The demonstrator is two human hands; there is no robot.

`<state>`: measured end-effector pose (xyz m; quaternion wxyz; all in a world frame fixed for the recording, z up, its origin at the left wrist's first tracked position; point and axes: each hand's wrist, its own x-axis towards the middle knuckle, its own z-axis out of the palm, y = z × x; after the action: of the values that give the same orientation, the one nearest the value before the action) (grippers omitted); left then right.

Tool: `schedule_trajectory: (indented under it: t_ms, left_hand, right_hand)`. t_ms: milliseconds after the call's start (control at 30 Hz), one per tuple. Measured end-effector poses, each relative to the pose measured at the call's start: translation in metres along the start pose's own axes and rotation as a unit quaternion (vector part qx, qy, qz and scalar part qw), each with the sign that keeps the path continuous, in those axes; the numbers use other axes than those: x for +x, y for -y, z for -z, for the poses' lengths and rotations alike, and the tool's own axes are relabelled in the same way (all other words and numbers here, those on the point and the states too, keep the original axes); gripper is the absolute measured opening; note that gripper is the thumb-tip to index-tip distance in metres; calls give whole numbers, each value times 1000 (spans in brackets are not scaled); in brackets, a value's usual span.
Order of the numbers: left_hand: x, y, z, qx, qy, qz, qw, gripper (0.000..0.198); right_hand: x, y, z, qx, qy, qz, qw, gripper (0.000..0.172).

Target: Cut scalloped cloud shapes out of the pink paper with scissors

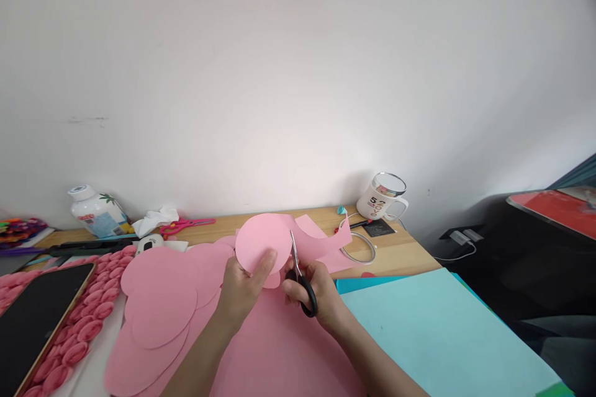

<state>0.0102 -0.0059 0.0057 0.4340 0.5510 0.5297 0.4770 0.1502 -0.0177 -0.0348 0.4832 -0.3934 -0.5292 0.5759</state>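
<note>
My left hand (246,285) pinches a round piece of pink paper (261,240), thumb on its face. Closed around the black handles of a pair of scissors (307,291) is my right hand (314,294). The blades point up along the right edge of the circle, where a curved strip of the same pink paper (321,242) trails off to the right. Below both hands lies a large pink sheet (288,347). Several cut pink paper circles (162,313) overlap in a pile to the left of my left hand.
Light blue sheets (437,329) lie at the right. A white mug (379,201) stands near the wall, beside a coiled cable (365,251). Leftward are pink scissors (186,224), a tissue (156,220), a white bottle (100,211) and a phone (40,329) on a pink textured mat (88,329).
</note>
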Motion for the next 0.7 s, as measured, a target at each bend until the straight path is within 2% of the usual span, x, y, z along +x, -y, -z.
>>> schedule_trajectory:
  t_ms: [133, 233, 433, 700]
  left_hand:
    - [-1, 0, 0, 2, -17, 13, 1000, 33]
    - [-2, -1, -1, 18, -20, 30, 999, 33]
    - [-2, -1, 0, 16, -4, 20, 1000, 50]
    - [0, 0, 0, 32, -6, 6, 999, 39]
  right_hand:
    - [0, -1, -2, 7, 2, -7, 1000, 39]
    - [0, -2, -2, 20, 5, 14, 1000, 39]
    - [2, -6, 2, 10, -3, 62, 998, 37]
    - [2, -3, 1, -5, -17, 58, 998, 35]
